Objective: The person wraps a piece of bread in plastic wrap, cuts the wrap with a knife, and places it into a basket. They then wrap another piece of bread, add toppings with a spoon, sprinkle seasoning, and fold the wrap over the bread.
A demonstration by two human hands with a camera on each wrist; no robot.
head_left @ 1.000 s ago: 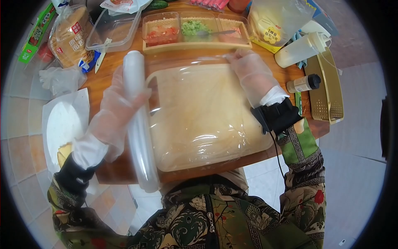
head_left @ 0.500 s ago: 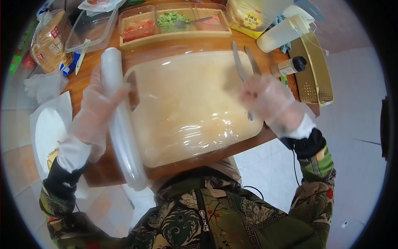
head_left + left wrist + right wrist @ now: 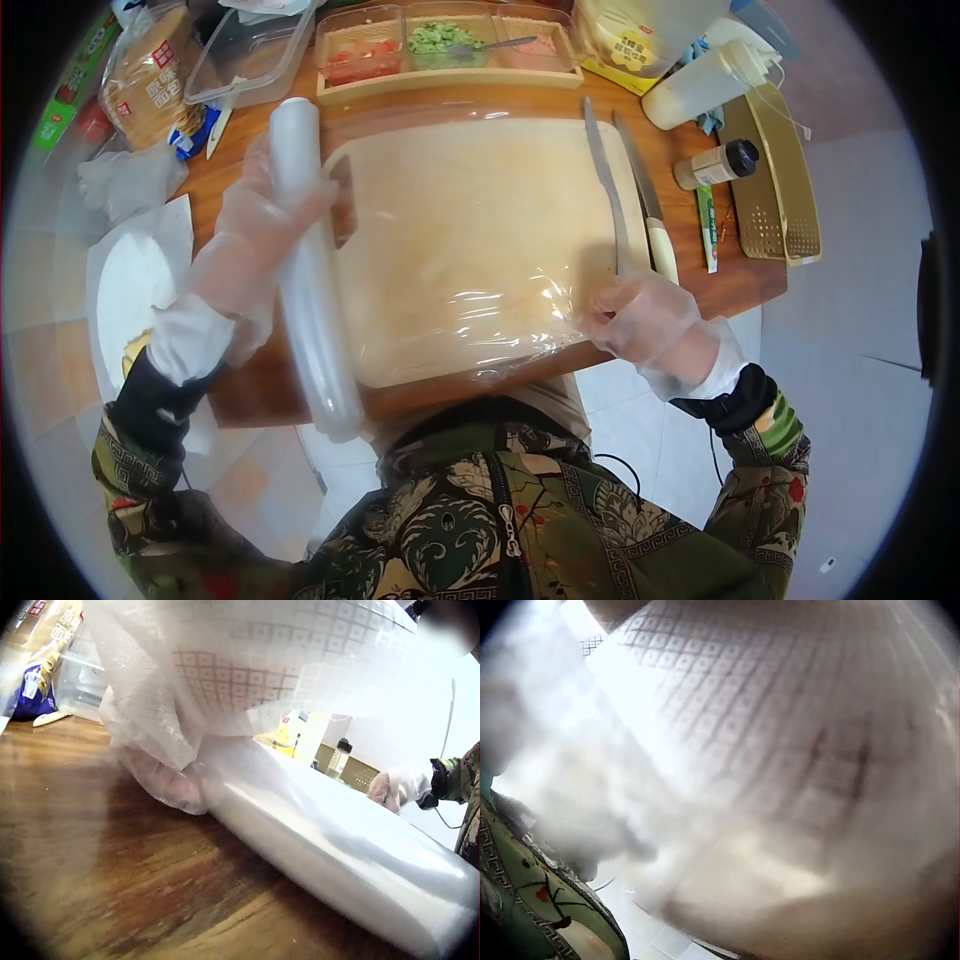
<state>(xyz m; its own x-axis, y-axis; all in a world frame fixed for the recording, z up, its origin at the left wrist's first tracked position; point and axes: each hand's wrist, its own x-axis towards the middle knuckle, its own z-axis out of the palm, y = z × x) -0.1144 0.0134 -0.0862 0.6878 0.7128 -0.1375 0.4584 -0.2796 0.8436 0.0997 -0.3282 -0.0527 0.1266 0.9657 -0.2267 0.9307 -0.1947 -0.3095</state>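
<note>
In the head view, my left hand (image 3: 262, 215), in a clear plastic glove, grips a roll of plastic wrap (image 3: 318, 330) along the left side of the cutting board (image 3: 470, 230). The left wrist view shows gloved fingertips (image 3: 176, 791) bent around the roll close over the wood. Clear film stretches from the roll across the pale board, with shiny wrinkles near its front edge. My gloved right hand (image 3: 650, 325) pinches the film at the front right corner. Near its fingers ends a thin knife (image 3: 606, 185); a second knife (image 3: 645, 190) lies beside it.
Behind the board, a wooden tray (image 3: 450, 78) carries tubs of chopped food. Bagged bread (image 3: 155, 75) and a clear container (image 3: 255, 65) stand back left. A squeeze bottle (image 3: 700, 88), a seasoning jar (image 3: 715, 165) and a gold basket (image 3: 785, 190) are at right. White paper (image 3: 140, 270) lies left.
My right hand has come from the film's back right edge, over the knives, to its front right corner, leaving both blades in sight. My left hand still holds the roll.
</note>
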